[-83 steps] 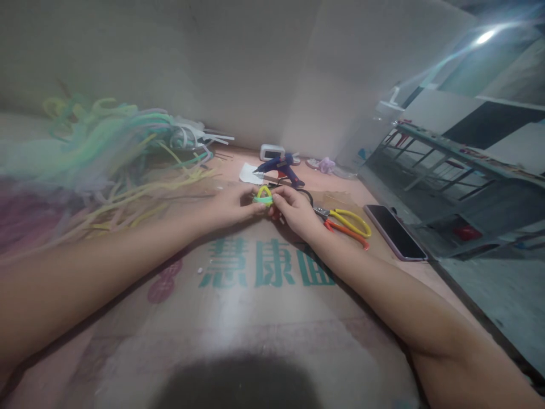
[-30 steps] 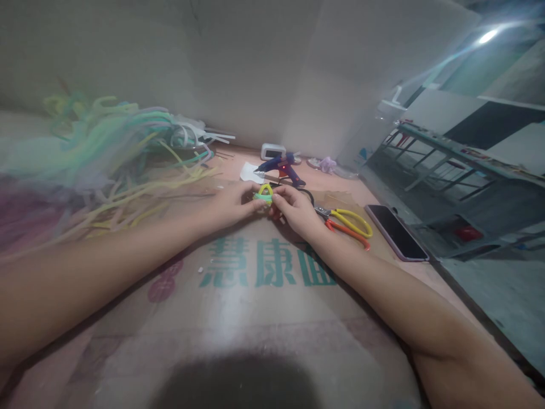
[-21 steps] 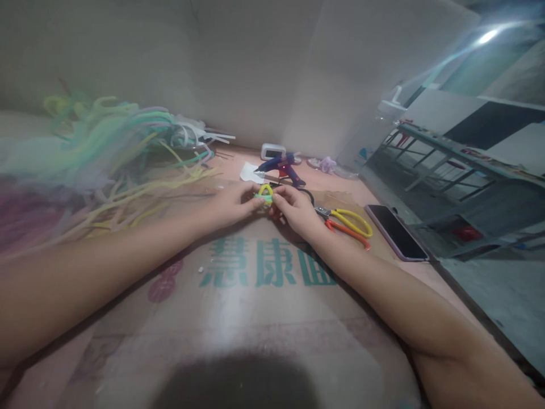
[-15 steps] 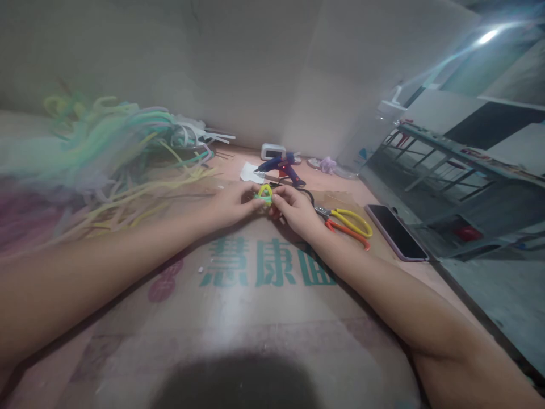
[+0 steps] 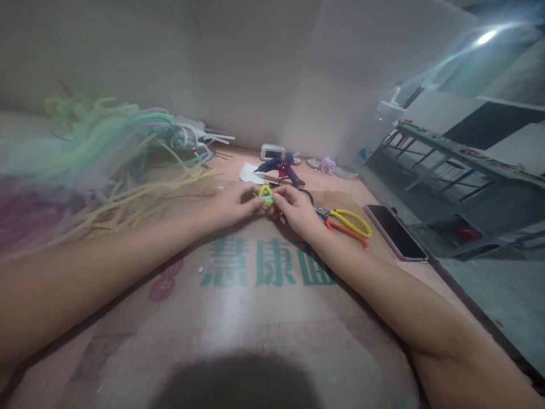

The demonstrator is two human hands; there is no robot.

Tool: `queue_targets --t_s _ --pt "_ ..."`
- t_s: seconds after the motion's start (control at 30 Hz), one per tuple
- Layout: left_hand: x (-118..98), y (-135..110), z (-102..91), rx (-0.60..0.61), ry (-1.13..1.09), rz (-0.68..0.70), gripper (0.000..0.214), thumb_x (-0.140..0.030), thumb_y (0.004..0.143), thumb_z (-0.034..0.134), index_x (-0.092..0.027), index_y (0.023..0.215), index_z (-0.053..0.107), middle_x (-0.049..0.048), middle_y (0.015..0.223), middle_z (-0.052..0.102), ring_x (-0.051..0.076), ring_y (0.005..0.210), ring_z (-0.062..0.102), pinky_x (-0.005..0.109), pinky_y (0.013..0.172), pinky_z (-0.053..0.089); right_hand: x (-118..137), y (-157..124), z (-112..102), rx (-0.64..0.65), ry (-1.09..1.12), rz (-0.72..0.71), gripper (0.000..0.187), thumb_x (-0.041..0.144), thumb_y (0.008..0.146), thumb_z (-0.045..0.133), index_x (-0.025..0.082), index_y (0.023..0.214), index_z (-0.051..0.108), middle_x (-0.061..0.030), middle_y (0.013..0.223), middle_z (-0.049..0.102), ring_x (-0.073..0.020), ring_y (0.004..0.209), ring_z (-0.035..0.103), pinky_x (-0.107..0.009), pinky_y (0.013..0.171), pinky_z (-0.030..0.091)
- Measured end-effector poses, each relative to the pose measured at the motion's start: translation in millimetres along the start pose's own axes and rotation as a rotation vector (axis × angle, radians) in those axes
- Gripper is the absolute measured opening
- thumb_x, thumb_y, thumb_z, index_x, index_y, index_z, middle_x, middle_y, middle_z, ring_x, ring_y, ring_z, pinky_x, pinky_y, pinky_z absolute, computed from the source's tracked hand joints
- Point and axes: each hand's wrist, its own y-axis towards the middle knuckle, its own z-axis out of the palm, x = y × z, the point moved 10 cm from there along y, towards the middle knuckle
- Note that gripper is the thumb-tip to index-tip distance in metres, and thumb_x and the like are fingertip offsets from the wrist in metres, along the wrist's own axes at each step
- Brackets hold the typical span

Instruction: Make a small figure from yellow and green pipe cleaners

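A small yellow and green piece of bent pipe cleaner point(image 5: 266, 199) is held between my two hands over the cardboard. My left hand point(image 5: 242, 203) pinches its left side with thumb and fingers. On the right side, my right hand point(image 5: 293, 207) grips it the same way, fingers curled. A yellow loop stands up at the top of the piece, and a green part crosses below it. Just behind the hands lies a blue glue gun point(image 5: 283, 166) with a small red light, its nozzle over a white scrap of paper point(image 5: 250, 173).
Pliers with yellow and orange handles point(image 5: 349, 224) lie by my right wrist, beside a phone point(image 5: 395, 232). A heap of pastel pipe cleaners point(image 5: 128, 136) spreads on the left. A small white device point(image 5: 272, 152) and a clear plastic container point(image 5: 357, 153) stand at the back.
The yellow and green piece is turned slightly between my fingers, so its green part now shows more tilted. Both hands stay almost in place.
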Motion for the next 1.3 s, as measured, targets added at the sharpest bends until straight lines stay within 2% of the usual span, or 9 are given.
queue_targets --t_s 0.2,0.4,0.53,0.63,0.73,0.83,1.03,1.17,1.3 --pt "-8 1 2.7 0.033 -0.012 0.067 0.030 -0.042 0.093 0.050 -0.017 0.091 0.067 0.0037 0.091 0.071 0.020 0.085 0.062 0.031 0.080 0.048 1 2 -2 -0.019 0.029 -0.013 0.028 0.047 0.083 0.065 0.021 0.088 0.057 0.0051 0.059 0.062 -0.0108 0.052 0.057 -0.024 0.053 0.046" --pt "6 2 1.4 0.003 0.035 0.029 0.032 -0.043 0.094 0.049 -0.016 0.093 0.065 0.0060 0.090 0.068 0.021 0.083 0.060 0.032 0.076 0.047 0 3 -7 -0.056 0.011 -0.030 0.017 0.037 0.087 0.058 0.023 0.098 0.054 0.0059 0.060 0.060 -0.0120 0.051 0.055 -0.026 0.053 0.046" --pt "12 2 0.0 -0.018 0.048 0.001 0.029 -0.041 0.094 0.050 -0.016 0.098 0.064 0.0063 0.093 0.068 0.021 0.084 0.060 0.032 0.077 0.048 9 3 -23 -0.183 -0.089 -0.137 0.016 0.029 0.087 0.056 0.023 0.102 0.056 0.0014 0.083 0.065 -0.0141 0.072 0.062 -0.029 0.069 0.051" --pt "11 2 -0.7 -0.023 0.062 0.004 0.029 -0.041 0.094 0.050 -0.016 0.098 0.064 0.0063 0.094 0.067 0.021 0.086 0.060 0.033 0.078 0.047 19 0 -26 -0.216 -0.242 -0.191 0.017 0.029 0.088 0.055 0.021 0.101 0.061 -0.0024 0.097 0.068 -0.0169 0.087 0.064 -0.033 0.083 0.051" --pt "9 1 -1.0 -0.024 0.069 0.010 0.029 -0.041 0.094 0.050 -0.017 0.096 0.064 0.0060 0.092 0.067 0.021 0.085 0.060 0.033 0.077 0.046 25 -2 -23 -0.203 -0.339 -0.215 0.021 0.029 0.089 0.054 0.020 0.103 0.066 -0.0052 0.104 0.070 -0.0192 0.092 0.065 -0.036 0.087 0.051" --pt "6 1 -0.1 -0.015 0.058 0.029 0.028 -0.041 0.094 0.050 -0.017 0.094 0.064 0.0060 0.092 0.067 0.021 0.085 0.060 0.033 0.079 0.046 24 -1 -19 -0.162 -0.346 -0.202 0.025 0.029 0.090 0.053 0.019 0.107 0.069 -0.0070 0.111 0.072 -0.0207 0.097 0.067 -0.037 0.090 0.052" --pt "-3 1 2.9 0.016 0.015 0.077 0.025 -0.037 0.094 0.051 -0.017 0.090 0.064 0.0042 0.088 0.069 0.019 0.083 0.062 0.030 0.077 0.047 23 -1 -13 -0.098 -0.391 -0.202 0.026 0.029 0.091 0.052 0.021 0.105 0.073 -0.0043 0.108 0.076 -0.0213 0.100 0.068 -0.038 0.093 0.052" --pt "-6 1 3.1 0.032 -0.036 0.082 0.025 -0.037 0.094 0.050 -0.017 0.090 0.064 0.0037 0.087 0.069 0.019 0.082 0.063 0.030 0.077 0.047 22 0 -13 -0.092 -0.338 -0.192 0.025 0.031 0.091 0.052 0.020 0.102 0.072 -0.0051 0.106 0.075 -0.0213 0.096 0.068 -0.038 0.091 0.053" --pt "-4 0 2.4 0.034 0.001 0.081 0.025 -0.037 0.094 0.050 -0.017 0.089 0.064 0.0041 0.088 0.069 0.019 0.083 0.062 0.031 0.078 0.046 14 2 -11 -0.058 -0.187 -0.163 0.022 0.034 0.090 0.053 0.019 0.103 0.065 -0.0054 0.104 0.072 -0.0199 0.093 0.068 -0.036 0.086 0.054"
